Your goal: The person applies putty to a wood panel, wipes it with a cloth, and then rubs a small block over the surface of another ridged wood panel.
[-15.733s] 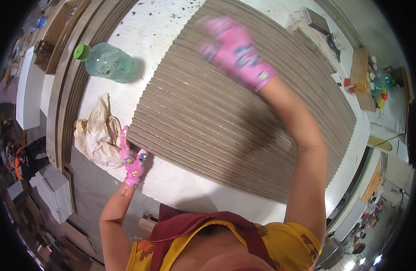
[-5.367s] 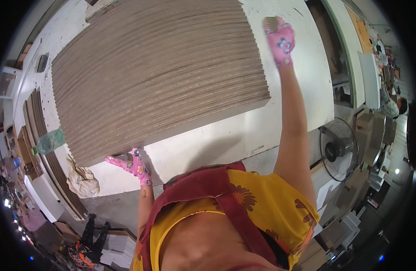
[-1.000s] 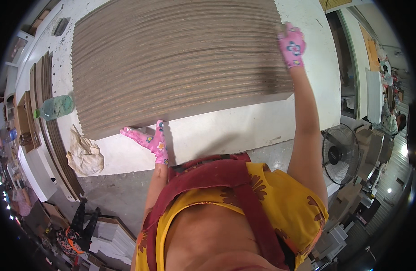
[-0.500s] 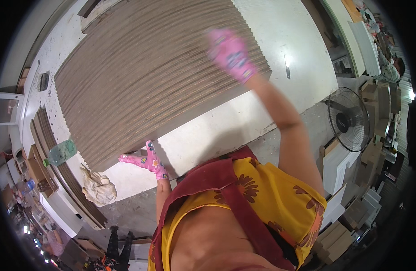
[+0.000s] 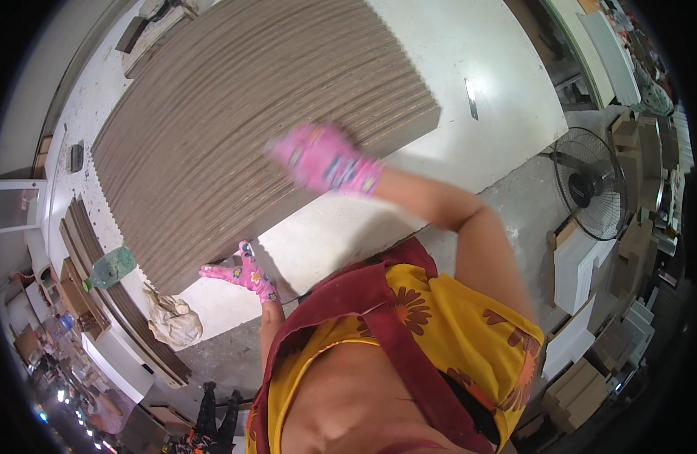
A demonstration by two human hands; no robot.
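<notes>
Long grey-brown strips (image 5: 235,129) lie packed side by side on the white table (image 5: 333,234), forming one broad ridged block. My left hand (image 5: 246,276), in a pink flowered glove, rests at the block's near left edge. Its thumb and fingers are spread apart, and nothing shows in its grip. Over the near middle of the block is my right hand (image 5: 322,159), gloved the same way. Motion blurs its fingers, so whether they hold anything, or touch the strips, is unclear.
A green-tinted plastic bottle (image 5: 112,266) and a crumpled pale cloth (image 5: 174,321) are at the table's left. More long strips (image 5: 106,265) stand beside them. A flat metal blade-like piece (image 5: 471,98) lies on the right. A black fan (image 5: 588,181) stands off the right corner.
My right hand has swept from the far right part of the block toward me and leftward. My left hand stays at the near left edge, and the view has shifted slightly.
</notes>
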